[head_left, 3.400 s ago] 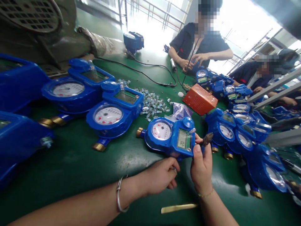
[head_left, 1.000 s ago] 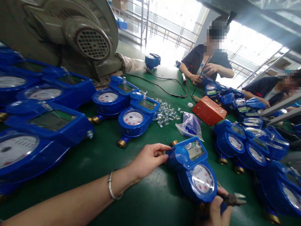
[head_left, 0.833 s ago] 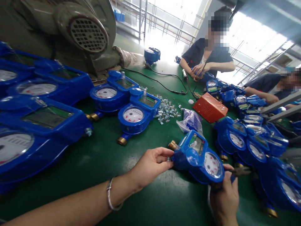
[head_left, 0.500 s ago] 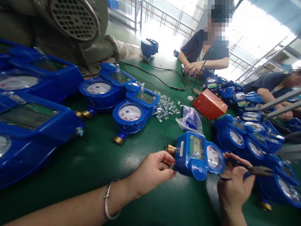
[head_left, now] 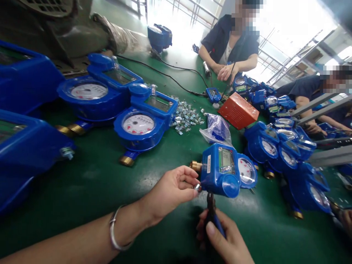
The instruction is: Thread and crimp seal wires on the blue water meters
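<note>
Hands apart, left [head_left: 176, 187] pinching a seal, right [head_left: 224, 234] gripping pliers [head_left: 211, 211], beyond them blue pieces [head_left: 217, 135] in clear bag [head_left: 213, 123]

The plastic bag [head_left: 216, 129] lies between pile [head_left: 184, 116] and box [head_left: 238, 110].

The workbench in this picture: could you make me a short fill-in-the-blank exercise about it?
The hand holding the pliers is the person's ____ one.
The metal bangle is on the person's ____ wrist.
The meter just above the pliers has a ____ casing.
The tabletop is coloured ____.

Missing words: right; left; blue; green.
</note>
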Demonstrator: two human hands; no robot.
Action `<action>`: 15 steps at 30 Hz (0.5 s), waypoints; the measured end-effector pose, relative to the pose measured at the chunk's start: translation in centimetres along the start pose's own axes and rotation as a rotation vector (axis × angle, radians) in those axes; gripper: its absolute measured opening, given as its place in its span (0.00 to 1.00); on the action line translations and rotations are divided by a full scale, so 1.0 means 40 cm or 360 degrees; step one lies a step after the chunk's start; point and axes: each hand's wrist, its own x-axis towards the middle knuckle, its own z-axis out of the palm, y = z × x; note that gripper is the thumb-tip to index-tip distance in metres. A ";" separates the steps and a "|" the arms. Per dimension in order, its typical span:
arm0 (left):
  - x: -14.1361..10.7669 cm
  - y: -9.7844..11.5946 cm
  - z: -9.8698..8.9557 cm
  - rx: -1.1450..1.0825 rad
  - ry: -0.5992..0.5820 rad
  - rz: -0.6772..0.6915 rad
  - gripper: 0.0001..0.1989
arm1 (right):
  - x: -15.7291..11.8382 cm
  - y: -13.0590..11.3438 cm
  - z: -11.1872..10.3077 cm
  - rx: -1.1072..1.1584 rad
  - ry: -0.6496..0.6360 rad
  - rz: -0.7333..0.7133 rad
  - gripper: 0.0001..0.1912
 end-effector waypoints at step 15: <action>0.010 -0.011 -0.004 0.0001 -0.0128 0.0090 0.15 | 0.022 -0.085 0.002 -0.0151 -0.0133 0.0234 0.29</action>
